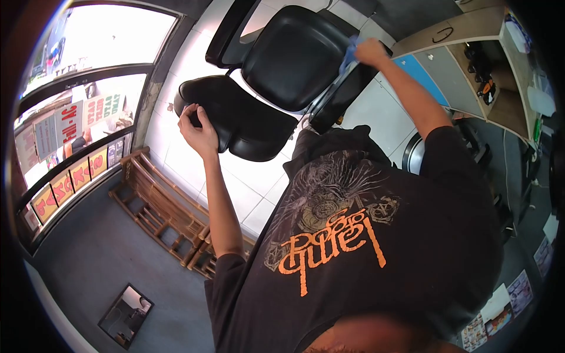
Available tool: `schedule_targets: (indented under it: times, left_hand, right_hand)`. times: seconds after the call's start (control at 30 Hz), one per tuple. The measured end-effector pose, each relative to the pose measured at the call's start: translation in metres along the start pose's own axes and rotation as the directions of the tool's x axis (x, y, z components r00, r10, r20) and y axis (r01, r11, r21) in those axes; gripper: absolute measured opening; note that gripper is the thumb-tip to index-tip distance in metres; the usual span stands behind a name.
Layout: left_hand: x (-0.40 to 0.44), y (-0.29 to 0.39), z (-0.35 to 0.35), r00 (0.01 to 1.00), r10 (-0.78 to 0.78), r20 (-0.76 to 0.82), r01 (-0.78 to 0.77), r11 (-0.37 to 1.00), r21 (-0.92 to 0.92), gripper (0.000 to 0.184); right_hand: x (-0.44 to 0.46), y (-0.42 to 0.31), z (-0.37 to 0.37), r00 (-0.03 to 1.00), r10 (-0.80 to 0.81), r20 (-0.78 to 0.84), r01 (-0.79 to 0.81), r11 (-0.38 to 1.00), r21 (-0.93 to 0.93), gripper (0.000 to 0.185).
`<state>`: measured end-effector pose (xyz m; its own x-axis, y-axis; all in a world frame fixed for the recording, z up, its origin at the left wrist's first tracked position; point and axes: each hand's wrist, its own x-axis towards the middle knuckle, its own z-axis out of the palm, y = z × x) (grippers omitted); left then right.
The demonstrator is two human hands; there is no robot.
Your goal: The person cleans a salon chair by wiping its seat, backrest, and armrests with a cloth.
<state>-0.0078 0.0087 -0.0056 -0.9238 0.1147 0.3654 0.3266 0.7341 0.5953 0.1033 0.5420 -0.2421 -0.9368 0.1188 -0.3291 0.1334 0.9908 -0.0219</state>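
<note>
A black padded barber chair stands in front of me, its seat (294,53) beyond its backrest (244,120). My right hand (372,53) is closed around a blue cloth (349,57). That cloth is at the chair's right armrest (338,97), beside the seat. At the left end of the backrest is my left hand (199,130), its fingers loosely bent and the thumb apart from them. It appears to rest against the black padding, with nothing visible held in it.
Against the left wall stands a bamboo bench (170,217), below windows with signs (70,126). A wooden cabinet (471,82) with blue and grey doors is at the right. Near my right side is a round metal-rimmed object (414,154). White floor tiles (250,197) surround the chair.
</note>
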Motion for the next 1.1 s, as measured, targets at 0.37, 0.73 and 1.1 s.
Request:
schedule_targets:
  times: [0.37,0.73,1.1]
  left_hand:
    - [0.001,-0.006,0.001,1.0,0.003,0.002,-0.003,0.999,0.038,0.023]
    - [0.0,-0.007,0.0,1.0,0.015,0.012,-0.015,0.999,0.035,0.023]
    - [0.0,-0.006,-0.001,1.0,0.016,0.025,-0.018,0.998,0.063,0.024]
  right_hand:
    - [-0.027,-0.188,0.042,0.875,-0.028,0.482,-0.023,0.995,0.101,0.041]
    - [-0.063,-0.167,-0.005,0.814,-0.512,0.275,0.32,0.79,0.523,0.053]
    - [-0.104,0.024,0.042,0.839,0.191,-0.51,-0.111,0.977,0.183,0.043]
